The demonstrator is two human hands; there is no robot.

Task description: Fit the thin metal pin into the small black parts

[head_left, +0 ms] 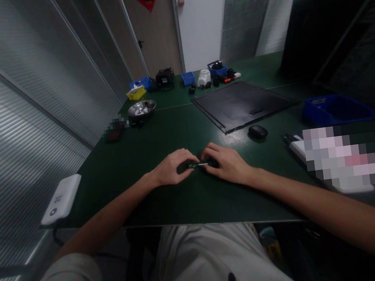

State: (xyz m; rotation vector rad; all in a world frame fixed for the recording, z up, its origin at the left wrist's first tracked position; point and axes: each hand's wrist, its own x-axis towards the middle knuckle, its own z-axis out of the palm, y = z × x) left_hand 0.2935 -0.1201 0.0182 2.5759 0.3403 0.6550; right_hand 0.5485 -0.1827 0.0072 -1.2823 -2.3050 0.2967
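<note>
My left hand (176, 165) rests low over the green table, thumb and fingers curved into a pinch. Between its fingertips is the left end of a small, thin green piece with a silvery strip (202, 164). My right hand (227, 162) faces it, fingers bent and closed at the strip's right end. The piece lies level between the two hands, close to the tabletop. It is too small and dim to tell its kind, and my fingertips cover both ends. A black computer mouse (258, 132) is ahead of my right hand.
The green table (178, 210) carries a black mat (241, 104), a blue tray (337, 113) at right and a metal bowl (141, 109) at left. A white device (61, 199) sits on the left edge. Small bins, including a blue bin (188, 78), line the far end.
</note>
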